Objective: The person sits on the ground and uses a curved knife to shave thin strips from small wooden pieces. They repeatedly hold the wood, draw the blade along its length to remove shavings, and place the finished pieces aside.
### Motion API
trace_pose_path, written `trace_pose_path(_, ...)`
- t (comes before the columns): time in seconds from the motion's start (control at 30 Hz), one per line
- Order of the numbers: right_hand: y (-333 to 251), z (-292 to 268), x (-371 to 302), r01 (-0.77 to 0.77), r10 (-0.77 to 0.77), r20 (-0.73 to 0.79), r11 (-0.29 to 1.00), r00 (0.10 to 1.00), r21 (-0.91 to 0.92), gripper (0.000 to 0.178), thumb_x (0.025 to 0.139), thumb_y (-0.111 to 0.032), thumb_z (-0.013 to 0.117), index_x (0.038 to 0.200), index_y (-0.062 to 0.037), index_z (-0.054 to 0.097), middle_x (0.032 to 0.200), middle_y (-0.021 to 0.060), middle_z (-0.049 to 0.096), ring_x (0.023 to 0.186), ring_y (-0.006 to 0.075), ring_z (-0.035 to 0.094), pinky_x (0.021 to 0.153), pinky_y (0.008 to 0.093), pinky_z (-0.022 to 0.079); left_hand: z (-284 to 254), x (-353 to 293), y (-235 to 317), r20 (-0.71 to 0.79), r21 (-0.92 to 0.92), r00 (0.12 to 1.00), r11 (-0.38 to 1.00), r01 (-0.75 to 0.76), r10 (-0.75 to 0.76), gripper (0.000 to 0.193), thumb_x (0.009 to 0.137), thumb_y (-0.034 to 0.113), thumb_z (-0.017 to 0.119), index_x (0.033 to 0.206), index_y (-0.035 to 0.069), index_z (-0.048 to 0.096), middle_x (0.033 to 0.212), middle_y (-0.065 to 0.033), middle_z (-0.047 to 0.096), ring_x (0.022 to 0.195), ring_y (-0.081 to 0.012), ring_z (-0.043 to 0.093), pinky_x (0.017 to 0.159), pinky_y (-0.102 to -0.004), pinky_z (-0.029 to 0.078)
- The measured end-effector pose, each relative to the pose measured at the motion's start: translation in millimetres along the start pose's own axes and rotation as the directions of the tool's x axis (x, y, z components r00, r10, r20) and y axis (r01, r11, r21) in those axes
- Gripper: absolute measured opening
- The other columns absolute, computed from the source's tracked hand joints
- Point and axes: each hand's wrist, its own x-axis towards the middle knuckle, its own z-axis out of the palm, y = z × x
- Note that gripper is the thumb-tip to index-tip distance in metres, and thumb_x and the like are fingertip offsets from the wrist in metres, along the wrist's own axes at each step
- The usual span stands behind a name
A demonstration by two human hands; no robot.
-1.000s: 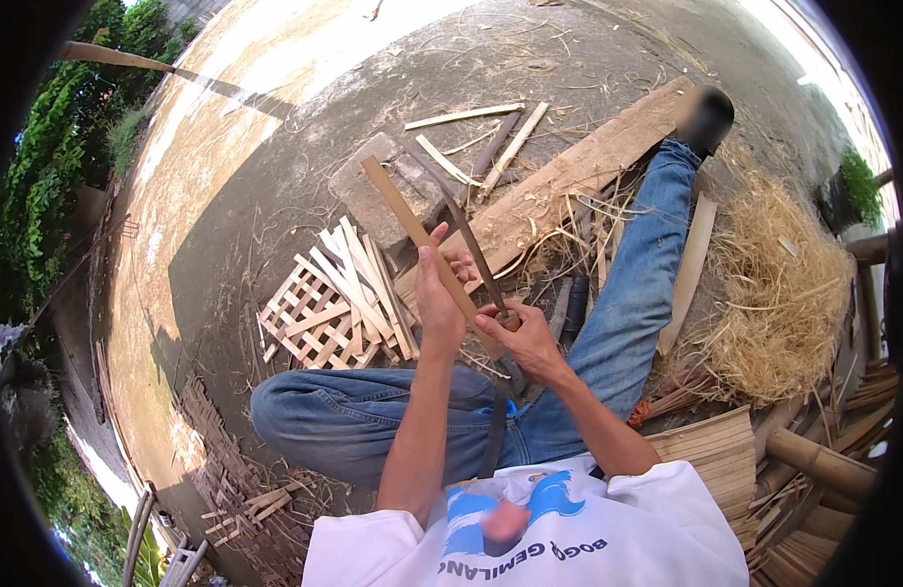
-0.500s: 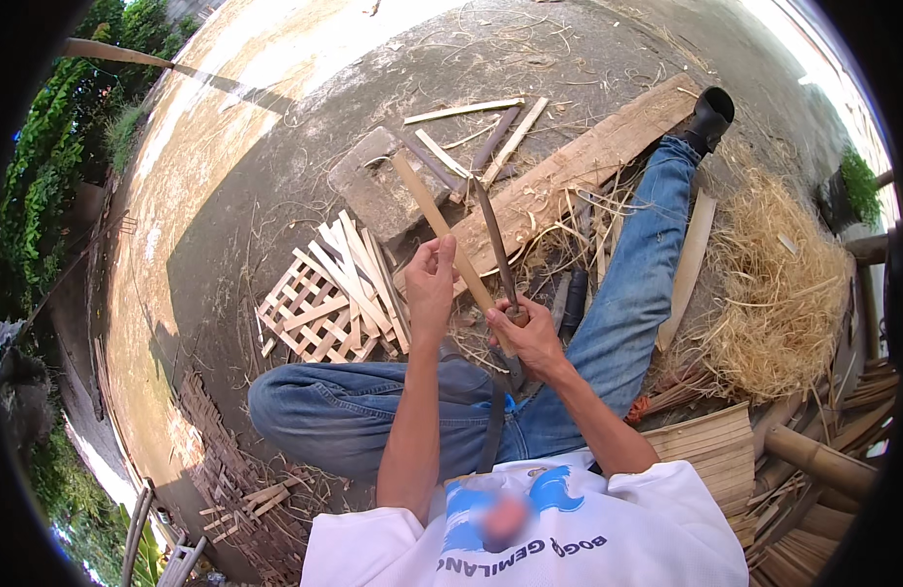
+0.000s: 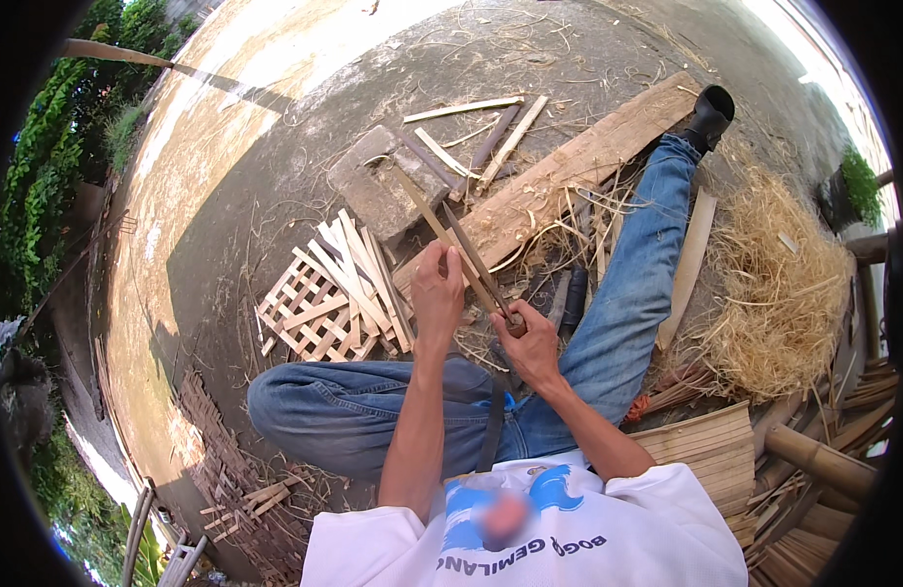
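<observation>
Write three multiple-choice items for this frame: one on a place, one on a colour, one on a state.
1. Where does the woven lattice panel lie?
A. on the long plank
B. on the ground, to the person's left of the hands
C. on the straw pile

2. What colour are the trousers?
A. blue
B. black
C. khaki

3. How is the bamboo strip held?
A. lying loose on the ground
B. gripped by the left hand, with the right hand holding a blade beside it
C. clamped under the boot

Answers: 1 B, it rests on the ground left of the hands; 2 A, blue denim; 3 B, both hands are closed.
</observation>
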Motion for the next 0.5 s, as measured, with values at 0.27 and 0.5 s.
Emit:
trace_pose_path(0.27, 24.6, 8.7, -5.7, -0.021, 0.025, -0.034, 0.993, 0.999, 0.114, 0.022, 0.095, -0.023, 0.074, 0.094, -0.0027, 0.065, 0.066, 0.0038, 0.066, 0.062, 0.0078, 0.066, 0.057, 0.0273, 0.05, -38.9, 42.9, -7.8, -0.431, -0.438, 0.871, 0.899, 0.025, -0.234, 0.031, 0.105, 0.026, 0.059, 0.087, 0.001, 0.058, 0.067, -0.0018, 0.057, 0.06, -0.0117, 0.053, 0.055, -0.0321, 0.044)
trace_pose_path(0.5, -1.7, 8.7, -13.2, 0.168, -0.178, -0.12, 0.982, 0.977, -0.085, 0.028, 0.09, -0.029, 0.079, 0.098, -0.0053, 0.068, 0.091, 0.0088, 0.068, 0.071, 0.0265, 0.067, 0.065, 0.0393, 0.051, -18.6, 39.8, -15.0, 0.092, -0.529, 0.938, 0.782, 0.33, -0.334, 0.031, 0.097, 0.029, 0.073, 0.104, -0.001, 0.068, 0.086, -0.0083, 0.07, 0.069, -0.0113, 0.065, 0.062, -0.0237, 0.056)
